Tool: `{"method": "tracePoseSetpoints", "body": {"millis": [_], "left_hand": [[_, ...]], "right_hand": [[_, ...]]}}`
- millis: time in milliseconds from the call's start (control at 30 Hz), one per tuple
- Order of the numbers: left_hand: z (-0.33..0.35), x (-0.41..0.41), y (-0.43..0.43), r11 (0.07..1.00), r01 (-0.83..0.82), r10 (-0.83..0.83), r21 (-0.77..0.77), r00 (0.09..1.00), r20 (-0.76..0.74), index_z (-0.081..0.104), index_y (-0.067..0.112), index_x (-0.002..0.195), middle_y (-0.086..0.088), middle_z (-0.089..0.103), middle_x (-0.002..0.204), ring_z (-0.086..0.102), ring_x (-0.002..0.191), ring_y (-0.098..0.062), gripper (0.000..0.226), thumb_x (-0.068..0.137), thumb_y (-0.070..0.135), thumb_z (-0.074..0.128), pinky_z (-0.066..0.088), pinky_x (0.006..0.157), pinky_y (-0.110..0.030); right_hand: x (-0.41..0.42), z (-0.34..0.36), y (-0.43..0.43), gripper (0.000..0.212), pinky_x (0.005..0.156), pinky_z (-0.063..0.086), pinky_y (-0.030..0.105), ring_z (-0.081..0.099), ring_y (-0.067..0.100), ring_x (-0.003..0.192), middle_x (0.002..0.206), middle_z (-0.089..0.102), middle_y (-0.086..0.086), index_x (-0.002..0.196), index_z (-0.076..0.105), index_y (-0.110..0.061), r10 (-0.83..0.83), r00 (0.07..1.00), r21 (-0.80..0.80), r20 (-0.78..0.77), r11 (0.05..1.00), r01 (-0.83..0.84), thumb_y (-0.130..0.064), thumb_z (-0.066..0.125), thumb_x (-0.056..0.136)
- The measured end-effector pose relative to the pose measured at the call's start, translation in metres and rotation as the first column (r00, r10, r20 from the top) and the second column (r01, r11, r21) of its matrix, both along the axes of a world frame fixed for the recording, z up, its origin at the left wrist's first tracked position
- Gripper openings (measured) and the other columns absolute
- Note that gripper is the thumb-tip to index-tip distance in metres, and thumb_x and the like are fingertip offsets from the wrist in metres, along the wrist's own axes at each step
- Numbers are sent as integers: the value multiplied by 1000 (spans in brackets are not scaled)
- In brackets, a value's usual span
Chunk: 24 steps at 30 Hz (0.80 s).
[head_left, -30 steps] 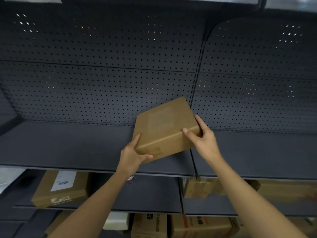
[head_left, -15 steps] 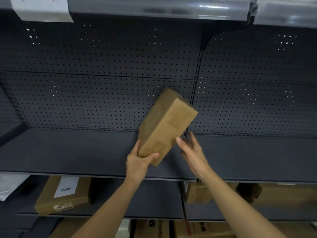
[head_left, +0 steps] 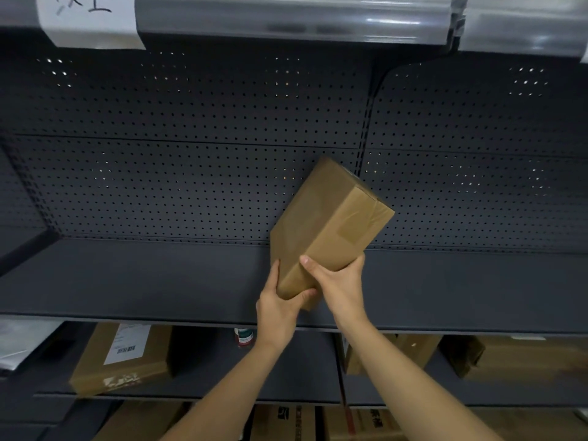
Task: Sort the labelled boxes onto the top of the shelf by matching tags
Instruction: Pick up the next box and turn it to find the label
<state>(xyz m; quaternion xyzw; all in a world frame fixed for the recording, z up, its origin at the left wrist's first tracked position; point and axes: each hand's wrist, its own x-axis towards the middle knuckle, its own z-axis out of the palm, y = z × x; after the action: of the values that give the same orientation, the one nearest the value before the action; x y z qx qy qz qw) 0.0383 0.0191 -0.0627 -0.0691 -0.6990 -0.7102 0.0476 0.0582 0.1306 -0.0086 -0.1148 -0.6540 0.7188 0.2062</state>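
A taped brown cardboard box is tilted up on end above the dark middle shelf, its far end leaning toward the pegboard back. My left hand grips its lower corner. My right hand clasps its lower right side, thumb across the front face. No label shows on the visible faces. A white handwritten paper tag hangs on the front rail of the top shelf at upper left.
On the lower shelf lie a flat brown box with a barcode label at left and other brown boxes at right. A small can stands under the shelf edge. More cartons sit at the bottom.
The box has swung from lying flat to standing on end. My right hand let go of its far edge, then took hold again low on the right side. The view tilted upward.
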Motion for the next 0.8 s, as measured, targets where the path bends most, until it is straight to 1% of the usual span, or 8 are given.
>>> {"method": "tracePoseSetpoints", "body": {"millis": [67,233,300,433,500,600,700,800], "left_hand": [[-1,2,0,1000,16,-16,-18,1000,-7,31,21,154,6,72,116,66,99,8,98,73,20,87,51,87,-10],[-8,2,-4,982,168,-168,-83,986,5,21,31,156,12,62,134,59,120,-1,94,82,32,79,47,107,-36],[-1,0,-10,967,234,-232,-102,972,32,18,36,156,14,47,150,46,133,-1,91,84,38,74,38,113,-35],[27,-6,-28,982,189,-189,-19,982,-3,18,36,155,7,21,163,24,147,-13,85,87,38,67,26,118,-37],[49,-7,-35,978,202,-200,54,979,-38,20,33,156,4,22,163,28,145,-11,83,88,37,68,28,117,-35],[78,-6,-36,943,279,-282,182,959,-11,24,36,154,5,32,158,36,140,-10,96,72,56,70,31,117,-42],[90,-5,-30,901,339,-351,272,936,-6,44,35,144,8,55,144,50,134,-14,79,74,57,73,35,113,-52],[92,-4,-23,893,282,-298,351,954,-8,56,28,132,2,68,129,61,124,-18,67,74,52,78,48,103,-52]], "right_hand": [[2,1,-1,85,79,51,16,61,-1,105,120,60,-8,133,37,-20,-28,1000,8,8,1000,28,-23,93,70],[5,8,0,89,89,50,28,60,16,113,123,59,-5,136,37,-23,-79,996,106,27,991,76,-31,92,67],[7,10,3,96,89,48,28,58,18,115,122,59,-5,142,33,-23,-93,996,182,16,979,88,-32,92,67],[10,12,17,115,98,45,34,49,20,126,139,53,-1,152,18,-32,-110,994,374,-2,922,103,-38,92,64],[13,13,23,117,99,44,37,47,19,126,144,49,-1,153,14,-35,-95,995,487,14,870,77,-38,91,64],[16,13,29,118,96,47,40,49,22,130,148,48,-1,154,13,-36,-82,996,660,36,751,38,-43,88,64],[17,11,28,118,100,50,45,47,22,136,153,44,0,155,15,-31,-62,998,811,33,585,10,-46,87,63],[17,6,25,120,108,46,47,41,24,141,156,41,4,156,14,-26,-55,998,868,35,497,-3,-45,87,63]]}}
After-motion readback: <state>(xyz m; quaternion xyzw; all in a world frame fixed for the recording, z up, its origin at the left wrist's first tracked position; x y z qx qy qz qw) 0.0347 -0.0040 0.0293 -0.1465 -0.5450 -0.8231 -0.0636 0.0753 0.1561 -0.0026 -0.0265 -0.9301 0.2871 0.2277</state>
